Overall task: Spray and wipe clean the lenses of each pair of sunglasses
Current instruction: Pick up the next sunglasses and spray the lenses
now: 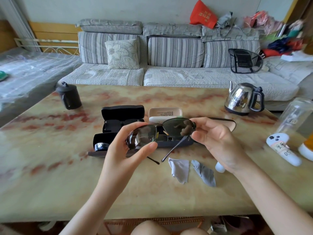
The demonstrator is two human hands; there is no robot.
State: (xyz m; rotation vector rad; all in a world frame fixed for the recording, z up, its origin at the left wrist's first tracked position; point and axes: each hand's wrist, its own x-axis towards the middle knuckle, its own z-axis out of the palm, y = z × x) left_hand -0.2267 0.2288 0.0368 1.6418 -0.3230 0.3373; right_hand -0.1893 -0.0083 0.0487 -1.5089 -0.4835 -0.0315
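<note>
Both hands hold up a pair of dark-lensed sunglasses point(160, 131) with thin metal arms above the table. My left hand point(125, 143) grips the left lens edge between thumb and fingers. My right hand point(218, 138) pinches the right hinge. Behind them lie open black cases; one point(122, 118) holds another dark pair, and a further case point(101, 143) at the lower left holds a glossy pair. Two grey cloths point(180, 169) point(205, 173) lie on the table below the glasses. A small white bottle point(219, 167) peeks out under my right wrist.
An open white case point(165, 114) sits behind the glasses on the marbled table point(50, 167). A black lidded mug point(69, 96) stands at the far left, a steel kettle point(243, 99) at the far right. A clear glass jar point(294, 116) and a white controller point(282, 150) lie at the right edge.
</note>
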